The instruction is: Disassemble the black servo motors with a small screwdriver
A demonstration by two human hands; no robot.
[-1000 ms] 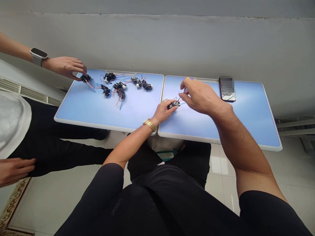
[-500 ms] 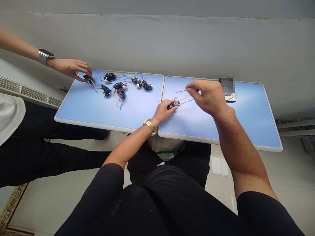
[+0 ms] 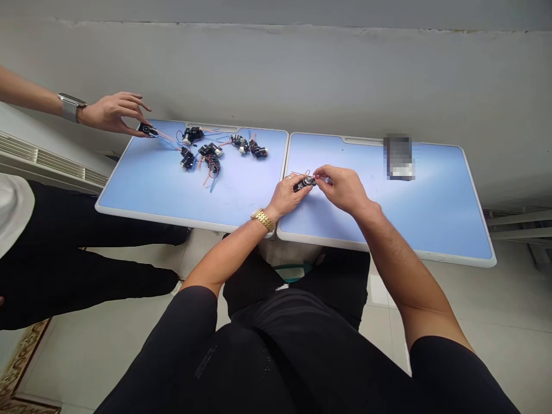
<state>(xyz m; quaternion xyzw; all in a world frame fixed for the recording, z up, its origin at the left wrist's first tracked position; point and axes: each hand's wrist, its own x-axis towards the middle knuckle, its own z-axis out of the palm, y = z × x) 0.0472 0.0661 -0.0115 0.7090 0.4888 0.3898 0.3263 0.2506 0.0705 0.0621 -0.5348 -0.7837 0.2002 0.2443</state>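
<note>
Lowered and shifted left since the earlier frame, the right hand (image 3: 344, 188) now meets the compact black unit (image 3: 304, 183). Nearest, a gold metal-link watch (image 3: 263, 219) circles the left wrist. The left hand (image 3: 285, 196) grasps the unit over the smooth, pale-edged blue counter (image 3: 388, 230). The right hand pinches slender strands at the unit's right end; which ones cannot be told. Farther left lie similar units (image 3: 210, 150) with thin pink and blue strips; beyond, a co-worker's hand (image 3: 112, 112) grips another.
</note>
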